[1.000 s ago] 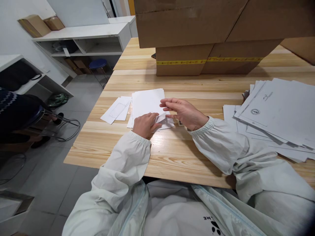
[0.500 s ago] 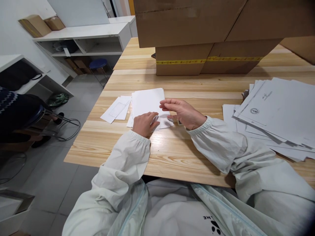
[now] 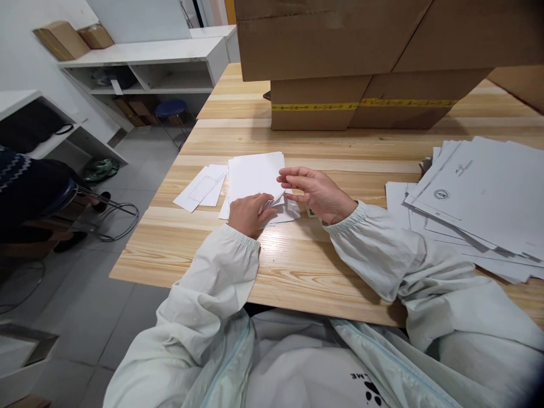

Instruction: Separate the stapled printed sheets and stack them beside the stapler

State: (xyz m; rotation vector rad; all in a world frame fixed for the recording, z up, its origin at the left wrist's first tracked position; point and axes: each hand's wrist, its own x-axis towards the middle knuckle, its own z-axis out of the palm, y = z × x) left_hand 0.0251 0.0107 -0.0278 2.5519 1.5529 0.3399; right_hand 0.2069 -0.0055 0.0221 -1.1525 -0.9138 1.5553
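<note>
A small stack of white paper sheets (image 3: pixel 256 171) lies on the wooden table in front of me. My left hand (image 3: pixel 249 214) is at its near left part, fingers bent over the top sheet and thumb at the near edge, closed on that sheet. The sheet's near right corner is lifted and curled, with more sheets showing beneath. My right hand (image 3: pixel 318 191) is at the right edge of the stack, fingers apart and slightly curved, the lower fingers close to the raised corner; whether they touch it I cannot tell. Smaller white printed slips (image 3: pixel 203 187) lie left of the stack.
Large cardboard boxes (image 3: pixel 314 105) with yellow tape stand stacked at the table's back. A messy pile of large printed white sheets (image 3: pixel 488 192) lies to the right. A blue stool (image 3: pixel 170 109) and white shelves (image 3: pixel 140 54) are beyond the left edge; a seated person is at far left.
The top sheet's near right corner has come up off the stack and curls between my hands. My hands have barely moved.
</note>
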